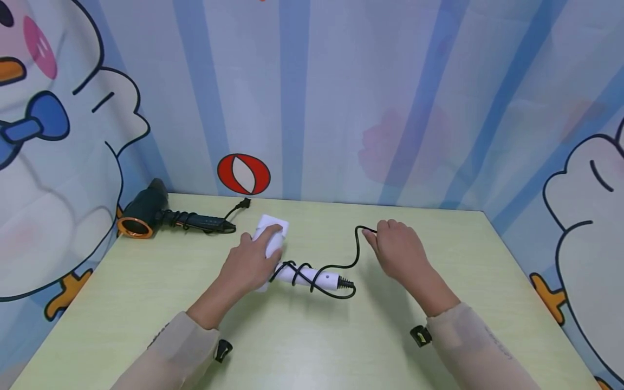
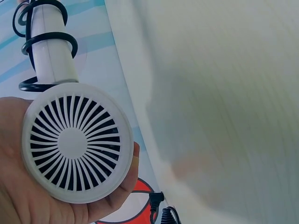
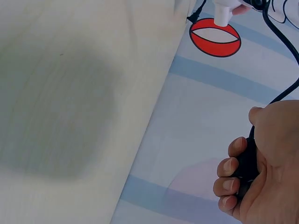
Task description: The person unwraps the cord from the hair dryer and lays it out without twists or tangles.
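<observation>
A white hair dryer [image 1: 327, 278] is held over the table, its handle towards the right. My left hand [image 1: 249, 261] grips its barrel from above. In the left wrist view the round slatted air-intake grille [image 2: 72, 143] faces the camera, with fingers curled behind the body. A black cord [image 1: 358, 249] loops several times around the handle and runs on to my right hand [image 1: 401, 250]. That hand's fingers are curled round the cord's end; in the right wrist view a black plug [image 3: 248, 163] lies in the palm, partly hidden by the fingers.
At the table's back left lies a black hair dryer [image 1: 146, 208] with an orange-rimmed nozzle, its cord wound on the handle. Its plug [image 1: 245, 203] is by the back edge. A patterned blue-striped curtain [image 1: 331, 108] hangs behind the pale table [image 1: 302, 346].
</observation>
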`<action>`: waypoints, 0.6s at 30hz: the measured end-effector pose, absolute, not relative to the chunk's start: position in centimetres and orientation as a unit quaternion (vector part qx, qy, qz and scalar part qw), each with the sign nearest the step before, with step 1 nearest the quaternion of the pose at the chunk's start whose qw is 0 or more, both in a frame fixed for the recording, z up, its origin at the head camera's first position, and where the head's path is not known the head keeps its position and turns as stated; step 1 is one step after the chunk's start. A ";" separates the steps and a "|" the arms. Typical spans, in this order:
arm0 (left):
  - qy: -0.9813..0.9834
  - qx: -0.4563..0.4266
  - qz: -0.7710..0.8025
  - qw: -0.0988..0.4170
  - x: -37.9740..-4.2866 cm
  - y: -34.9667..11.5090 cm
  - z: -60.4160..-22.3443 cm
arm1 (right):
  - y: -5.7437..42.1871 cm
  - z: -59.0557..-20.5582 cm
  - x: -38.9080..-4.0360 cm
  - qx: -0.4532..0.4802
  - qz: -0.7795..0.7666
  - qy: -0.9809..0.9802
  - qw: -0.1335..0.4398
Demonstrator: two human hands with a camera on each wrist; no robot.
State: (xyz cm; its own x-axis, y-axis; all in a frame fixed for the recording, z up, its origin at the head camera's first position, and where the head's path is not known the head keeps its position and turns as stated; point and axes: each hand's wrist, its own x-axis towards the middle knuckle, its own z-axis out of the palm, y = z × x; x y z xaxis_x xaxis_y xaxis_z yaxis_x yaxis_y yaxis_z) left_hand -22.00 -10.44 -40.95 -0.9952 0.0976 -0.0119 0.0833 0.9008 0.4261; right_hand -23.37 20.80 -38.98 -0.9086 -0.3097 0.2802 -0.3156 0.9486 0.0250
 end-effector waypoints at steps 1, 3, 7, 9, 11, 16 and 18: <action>0.975 0.047 0.218 0.016 -22.0 -10.4 -41.0 | 20.8 -38.9 -23.4 0.161 0.010 -0.976 0.146; 0.975 0.047 0.218 0.015 -22.0 -10.4 -41.1 | 20.7 -38.7 -23.4 0.163 0.008 -0.975 0.153; 0.975 0.049 0.218 0.016 -22.0 -10.3 -41.1 | 20.6 -38.6 -23.4 0.162 0.002 -0.973 0.166; 0.974 0.049 0.219 0.019 -22.0 -10.3 -41.1 | 20.6 -38.4 -23.3 0.160 0.002 -0.972 0.172; 0.974 0.049 0.219 0.022 -22.0 -10.3 -41.1 | 20.6 -38.3 -23.2 0.159 0.004 -0.971 0.180; 0.975 0.049 0.217 0.022 -22.0 -10.3 -41.2 | 20.5 -37.8 -22.7 0.160 0.008 -0.967 0.198; 0.975 0.049 0.217 0.020 -22.0 -10.3 -41.1 | 20.4 -37.4 -22.3 0.162 0.009 -0.966 0.202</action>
State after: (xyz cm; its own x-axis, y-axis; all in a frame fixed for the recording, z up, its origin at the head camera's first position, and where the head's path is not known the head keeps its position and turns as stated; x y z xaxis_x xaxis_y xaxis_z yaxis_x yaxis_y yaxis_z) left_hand -22.05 -10.32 -41.12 -0.9943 0.1046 -0.0181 0.0871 0.9010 0.4250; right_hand -22.34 20.38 -37.42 -0.8655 -0.3094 0.3938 -0.3164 0.9474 0.0489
